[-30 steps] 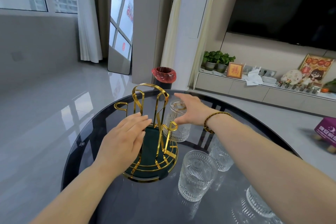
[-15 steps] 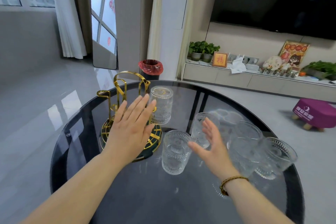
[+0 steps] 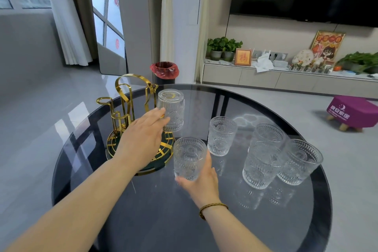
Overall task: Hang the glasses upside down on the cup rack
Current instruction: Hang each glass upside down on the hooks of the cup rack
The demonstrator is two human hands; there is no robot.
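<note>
We see a round dark glass counter (image 3: 235, 221) filling the lower half of the frame, with the gold cup rack (image 3: 131, 120) on its green base standing left of centre. One glass (image 3: 171, 109) already hangs upside down on the rack's right side, its base uppermost. Our left hand (image 3: 143, 141) reaches in from the lower left and lies over the rack's base with its fingers stretched out and apart, the fingertips (image 3: 160, 111) at the lower edge of the hung glass; we cannot say for certain whether they touch it. Just right of the rack, near the middle of the frame, our right hand (image 3: 201, 183) cups a second glass (image 3: 189, 158) from behind and below, its grip wrapped round the lower part, the glass upright with its mouth up; whether its foot is still on the counter is hard to tell. A braided bracelet (image 3: 212, 207) sits on that wrist. Further right, a third glass (image 3: 222, 136) stands alone, and a cluster of three more glasses (image 3: 280, 157) stands close together at the right of the counter. Beyond the counter's far edge, a bin with a red liner (image 3: 164, 70) stands on the floor.
</note>
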